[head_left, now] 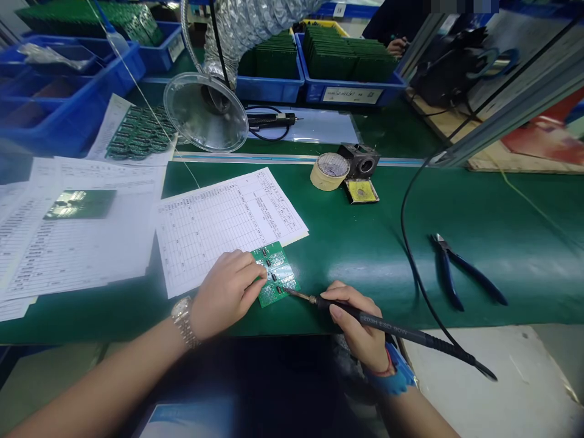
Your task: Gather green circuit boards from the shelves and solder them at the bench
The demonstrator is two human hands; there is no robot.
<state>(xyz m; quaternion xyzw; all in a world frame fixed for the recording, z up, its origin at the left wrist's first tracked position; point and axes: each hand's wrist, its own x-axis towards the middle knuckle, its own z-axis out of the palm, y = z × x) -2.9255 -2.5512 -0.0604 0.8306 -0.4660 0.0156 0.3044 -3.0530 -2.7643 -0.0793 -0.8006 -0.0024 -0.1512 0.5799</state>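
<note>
A green circuit board (276,267) with small dark parts lies on the green bench mat, its upper left edge by a printed sheet (214,225). My left hand (230,286), with a metal watch at the wrist, is at the board's left side, thumb and fingers pinched together; whatever is between the fingertips is too small to make out. In my right hand (358,322) is a black soldering iron (401,331), gripped like a pen. Its tip reaches the lower right part of the board, near a dark component. A blue band is round my right wrist.
Blue-handled cutters (465,271) lie at the right, beyond the iron's cable (406,201). A round tub (329,171) and a soldering stand (360,161) are behind the board. A fume funnel (205,112) hangs at upper left. Blue bins (351,91) line the back, near another person's hand (398,46).
</note>
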